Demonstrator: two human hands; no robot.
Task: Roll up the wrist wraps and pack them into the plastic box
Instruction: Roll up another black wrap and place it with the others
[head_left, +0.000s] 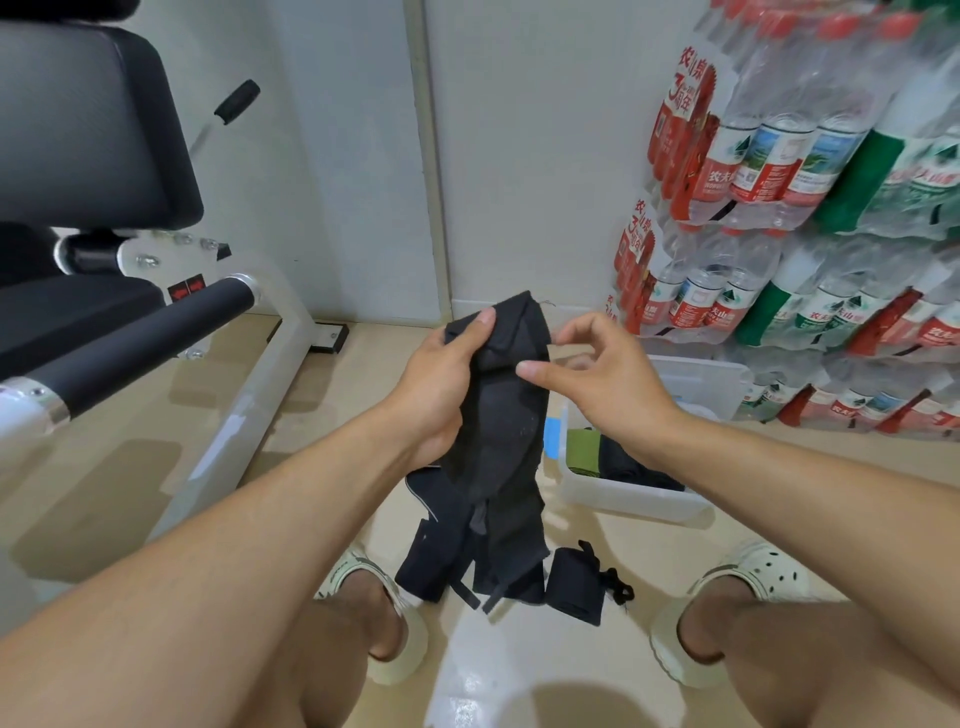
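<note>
My left hand (445, 383) grips a black wrist wrap (506, 415) that hangs in front of me, thumb on its top edge. My right hand (597, 374) pinches the wrap's upper right edge between thumb and fingers. Below it, several more black wraps (467, 551) lie in a loose pile on the floor between my feet. One rolled black wrap (576, 587) lies to the right of the pile. The clear plastic box (634, 499) stands on the floor at the right, holding a green item (583, 449) and dark rolled wraps (631, 465).
A gym machine with black pads and a white frame (249, 405) fills the left side. Shrink-wrapped packs of water bottles (789, 218) are stacked along the right wall. My two feet in pale clogs (727, 618) rest on the beige floor.
</note>
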